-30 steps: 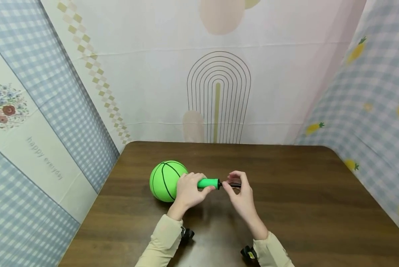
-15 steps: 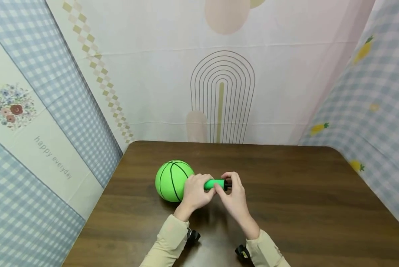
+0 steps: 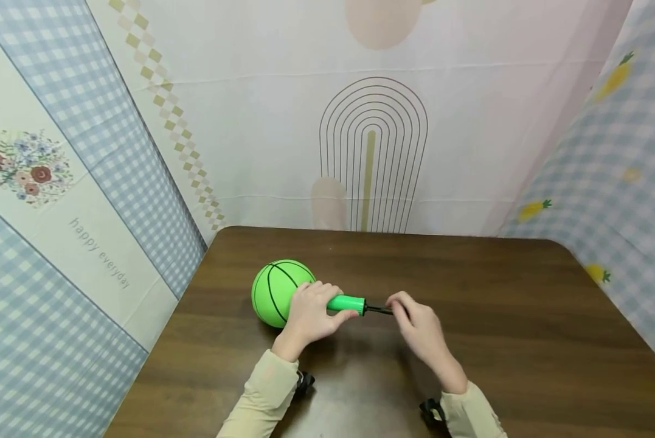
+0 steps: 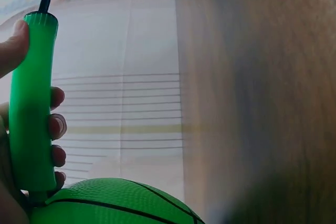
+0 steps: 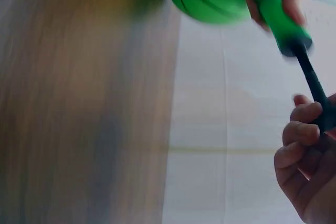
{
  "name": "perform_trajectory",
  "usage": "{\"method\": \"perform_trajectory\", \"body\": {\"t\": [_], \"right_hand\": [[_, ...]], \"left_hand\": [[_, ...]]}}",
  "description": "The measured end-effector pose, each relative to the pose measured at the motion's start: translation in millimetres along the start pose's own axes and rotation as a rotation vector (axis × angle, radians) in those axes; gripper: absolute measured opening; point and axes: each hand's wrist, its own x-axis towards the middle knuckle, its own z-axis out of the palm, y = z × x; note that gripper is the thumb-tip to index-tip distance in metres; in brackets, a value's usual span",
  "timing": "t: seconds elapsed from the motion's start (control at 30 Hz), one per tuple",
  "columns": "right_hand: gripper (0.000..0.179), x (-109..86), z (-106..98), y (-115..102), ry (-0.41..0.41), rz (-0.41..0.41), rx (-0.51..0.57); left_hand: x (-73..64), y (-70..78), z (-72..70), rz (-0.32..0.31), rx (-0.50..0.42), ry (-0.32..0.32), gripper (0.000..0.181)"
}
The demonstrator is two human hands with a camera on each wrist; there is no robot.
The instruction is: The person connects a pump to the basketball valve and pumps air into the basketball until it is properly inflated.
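Note:
A green hand pump (image 3: 348,303) lies sideways in my left hand (image 3: 311,313), whose fingers wrap its barrel. The pump's far end meets a green ball with black basketball lines (image 3: 278,292), as the left wrist view shows. Out of the barrel's right end runs a black rod (image 3: 378,309). My right hand (image 3: 422,331) grips the black handle (image 5: 326,118) at the rod's end, fingers curled round it. In the head view that handle is mostly hidden by the fingers.
The brown wooden table (image 3: 513,316) stretches out around both hands. Behind it hangs a pale patterned cloth (image 3: 261,152), with checked cloths (image 3: 606,194) at the sides. Each wrist bears a small black camera (image 3: 433,413).
The right hand first pushed the handle in toward the barrel, then drew it out to the right, baring more rod. The left hand keeps its grip on the pump by the ball.

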Motion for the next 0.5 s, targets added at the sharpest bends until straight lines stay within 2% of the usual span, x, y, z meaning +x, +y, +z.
{"method": "perform_trajectory", "body": {"t": [0.13,0.23,0.33,0.5], "right_hand": [[0.013,-7.0,-28.8,12.5,0.054,0.071,-0.003],[0.013,-10.5,-38.1,17.8,0.026,0.100,0.044],[0.015,-10.7,-33.5,19.1,-0.003,0.108,0.193],[0.016,-7.7,-12.1,9.8,0.053,0.138,0.469]], "left_hand": [[4.3,0.5,-3.2,-0.027,-0.002,-0.046,0.042],[5.0,2.2,-4.2,-0.047,-0.007,-0.078,0.041],[2.9,5.1,-5.3,-0.083,-0.023,-0.088,0.040],[1.7,9.4,-5.2,-0.099,-0.041,-0.136,0.040]]}}
